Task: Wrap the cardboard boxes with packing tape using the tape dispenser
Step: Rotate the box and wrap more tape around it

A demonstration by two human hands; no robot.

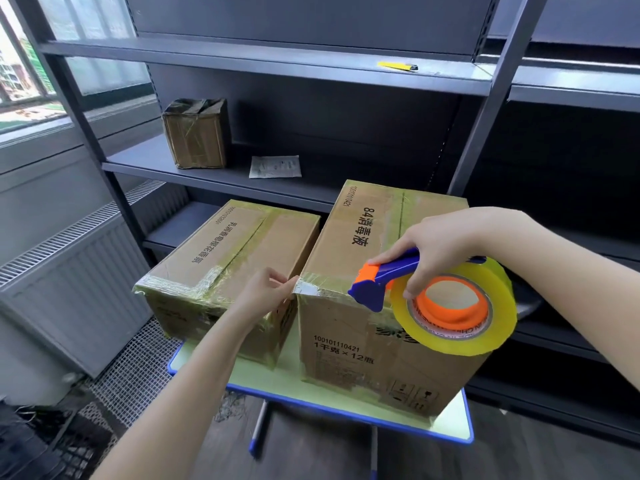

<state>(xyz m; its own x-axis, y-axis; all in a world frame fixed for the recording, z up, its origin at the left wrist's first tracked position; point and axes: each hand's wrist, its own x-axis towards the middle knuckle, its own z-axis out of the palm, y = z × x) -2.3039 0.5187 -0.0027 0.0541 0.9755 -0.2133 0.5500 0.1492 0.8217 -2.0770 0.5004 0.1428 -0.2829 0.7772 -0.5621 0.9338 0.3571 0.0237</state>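
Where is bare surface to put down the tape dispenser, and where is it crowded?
Free: the middle shelf right of the paper sheet, and the table strip in front of the left box. Crowded: the gap between left box and large box, where the left hand works.

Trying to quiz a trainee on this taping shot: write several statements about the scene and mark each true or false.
1. The right hand holds the tape dispenser at the taller box's top front edge. True.
2. The left hand grips the tape roll. False: its fingertips pinch at the taller box's top left corner.
3. The taller box and the lower box stand on the floor. False: they sit on a small blue-rimmed table.
4. A small taped box sits on a shelf behind. True.
5. The dispenser is green. False: it is blue and orange.
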